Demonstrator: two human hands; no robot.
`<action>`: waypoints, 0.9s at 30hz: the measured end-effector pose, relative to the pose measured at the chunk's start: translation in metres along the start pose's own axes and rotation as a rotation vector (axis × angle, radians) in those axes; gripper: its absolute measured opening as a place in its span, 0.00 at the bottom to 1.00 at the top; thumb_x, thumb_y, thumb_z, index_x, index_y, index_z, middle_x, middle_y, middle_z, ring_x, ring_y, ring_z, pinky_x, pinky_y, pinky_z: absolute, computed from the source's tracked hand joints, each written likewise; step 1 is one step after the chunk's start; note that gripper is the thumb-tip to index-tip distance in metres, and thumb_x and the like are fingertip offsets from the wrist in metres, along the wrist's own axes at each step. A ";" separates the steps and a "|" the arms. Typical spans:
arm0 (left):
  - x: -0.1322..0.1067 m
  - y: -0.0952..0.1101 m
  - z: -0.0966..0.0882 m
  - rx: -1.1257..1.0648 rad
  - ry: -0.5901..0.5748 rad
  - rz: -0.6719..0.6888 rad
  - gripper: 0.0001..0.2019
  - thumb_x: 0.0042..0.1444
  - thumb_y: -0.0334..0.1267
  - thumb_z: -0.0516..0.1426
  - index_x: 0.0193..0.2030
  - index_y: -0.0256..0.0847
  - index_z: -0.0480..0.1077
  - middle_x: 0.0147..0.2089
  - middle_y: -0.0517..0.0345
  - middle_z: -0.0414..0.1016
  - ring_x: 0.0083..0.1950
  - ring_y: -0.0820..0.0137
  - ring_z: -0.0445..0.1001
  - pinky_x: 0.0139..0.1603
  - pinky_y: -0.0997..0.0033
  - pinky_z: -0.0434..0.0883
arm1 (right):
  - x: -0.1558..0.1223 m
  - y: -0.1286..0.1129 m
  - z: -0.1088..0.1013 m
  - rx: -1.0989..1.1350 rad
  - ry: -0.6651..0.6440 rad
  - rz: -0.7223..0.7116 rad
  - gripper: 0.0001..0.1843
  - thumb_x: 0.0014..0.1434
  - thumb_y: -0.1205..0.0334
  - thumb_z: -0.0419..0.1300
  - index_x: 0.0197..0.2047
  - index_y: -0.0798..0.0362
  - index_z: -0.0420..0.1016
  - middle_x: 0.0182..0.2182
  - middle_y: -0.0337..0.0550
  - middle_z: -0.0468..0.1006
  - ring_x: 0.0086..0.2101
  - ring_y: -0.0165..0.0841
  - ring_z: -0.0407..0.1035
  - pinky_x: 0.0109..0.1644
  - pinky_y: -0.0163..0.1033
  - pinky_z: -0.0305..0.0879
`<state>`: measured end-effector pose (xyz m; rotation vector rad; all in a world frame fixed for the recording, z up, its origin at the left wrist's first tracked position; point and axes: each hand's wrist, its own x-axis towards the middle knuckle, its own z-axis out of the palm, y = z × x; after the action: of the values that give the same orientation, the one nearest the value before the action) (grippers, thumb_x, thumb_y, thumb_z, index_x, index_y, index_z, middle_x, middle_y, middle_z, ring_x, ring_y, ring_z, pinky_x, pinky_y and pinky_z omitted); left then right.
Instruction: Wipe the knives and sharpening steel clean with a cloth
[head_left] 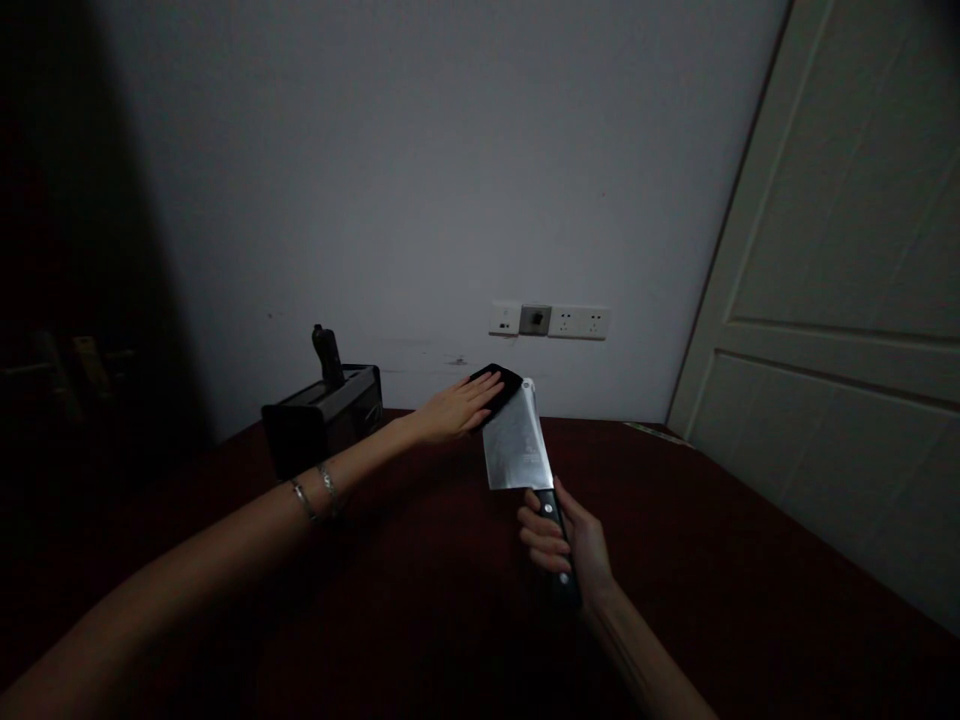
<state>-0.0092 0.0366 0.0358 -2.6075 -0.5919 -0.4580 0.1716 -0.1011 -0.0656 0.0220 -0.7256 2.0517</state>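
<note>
Above the table (712, 520), cleaver (516, 440) points toward wall (412, 150)

Nothing legible anywhere. A faint mark on the blade of the cleaver (517, 445), at the middle of the frame, is too small and dim to read.

Cleaver (516, 445): broad rectangular steel blade, black handle. It is held blade-up above the dark red tabletop (420, 560), flat face toward the camera and tilted slightly left, with the handle gripped in the right hand (562, 545). Black cloth (501, 378): small, bunched, lying against the blade's top edge under the outstretched fingers of the left hand (454, 410).
</note>
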 end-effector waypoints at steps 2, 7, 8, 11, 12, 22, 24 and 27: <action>-0.001 0.004 0.000 -0.004 -0.005 -0.010 0.25 0.63 0.40 0.38 0.65 0.34 0.42 0.68 0.49 0.39 0.68 0.70 0.35 0.65 0.64 0.43 | 0.001 0.002 -0.001 0.009 0.009 -0.010 0.15 0.58 0.54 0.52 0.28 0.59 0.64 0.15 0.28 0.50 0.13 0.17 0.39 0.10 0.20 0.42; -0.011 0.013 0.005 -0.011 0.003 0.003 0.25 0.63 0.39 0.38 0.66 0.36 0.40 0.68 0.51 0.39 0.68 0.70 0.36 0.65 0.63 0.41 | 0.008 0.006 -0.003 0.041 0.048 -0.065 0.15 0.58 0.55 0.53 0.28 0.59 0.64 0.15 0.27 0.50 0.13 0.17 0.40 0.10 0.20 0.41; -0.014 0.014 0.005 -0.012 0.006 0.004 0.25 0.63 0.39 0.38 0.66 0.36 0.40 0.68 0.51 0.39 0.68 0.70 0.36 0.65 0.63 0.41 | 0.010 0.006 -0.003 0.044 0.051 -0.070 0.15 0.57 0.55 0.53 0.28 0.59 0.64 0.15 0.27 0.50 0.13 0.17 0.40 0.10 0.20 0.41; -0.024 0.017 0.004 -0.013 0.007 0.003 0.25 0.63 0.40 0.39 0.66 0.37 0.40 0.68 0.51 0.39 0.68 0.70 0.37 0.65 0.63 0.41 | 0.021 0.004 -0.002 0.047 0.059 -0.073 0.15 0.57 0.55 0.53 0.27 0.58 0.63 0.15 0.27 0.49 0.13 0.17 0.41 0.10 0.20 0.41; -0.028 0.018 0.003 -0.012 0.005 0.004 0.25 0.63 0.40 0.39 0.66 0.37 0.40 0.68 0.51 0.39 0.68 0.70 0.37 0.65 0.63 0.41 | 0.025 0.003 -0.001 0.050 0.060 -0.072 0.15 0.58 0.55 0.53 0.27 0.58 0.63 0.15 0.27 0.49 0.13 0.18 0.41 0.10 0.20 0.41; -0.061 0.039 -0.007 -0.012 -0.063 0.060 0.25 0.62 0.40 0.41 0.66 0.40 0.41 0.68 0.53 0.39 0.67 0.70 0.37 0.65 0.62 0.40 | 0.050 -0.001 0.002 0.092 0.056 -0.113 0.17 0.61 0.55 0.47 0.27 0.59 0.62 0.15 0.28 0.51 0.13 0.18 0.43 0.11 0.20 0.42; -0.063 0.042 -0.008 -0.007 -0.089 0.078 0.25 0.62 0.40 0.41 0.66 0.40 0.41 0.68 0.53 0.40 0.67 0.70 0.37 0.65 0.62 0.39 | 0.051 0.000 -0.001 0.082 0.051 -0.112 0.16 0.60 0.55 0.47 0.27 0.58 0.62 0.15 0.28 0.51 0.13 0.18 0.43 0.11 0.20 0.43; -0.058 0.046 -0.008 -0.011 -0.108 0.104 0.25 0.62 0.40 0.41 0.65 0.39 0.43 0.67 0.53 0.42 0.67 0.70 0.38 0.65 0.62 0.39 | 0.049 0.001 -0.006 0.074 0.060 -0.114 0.15 0.59 0.55 0.49 0.27 0.57 0.61 0.15 0.28 0.51 0.13 0.18 0.43 0.11 0.20 0.44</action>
<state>-0.0391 -0.0240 0.0038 -2.6713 -0.4867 -0.2907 0.1446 -0.0605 -0.0564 0.0435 -0.5976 1.9606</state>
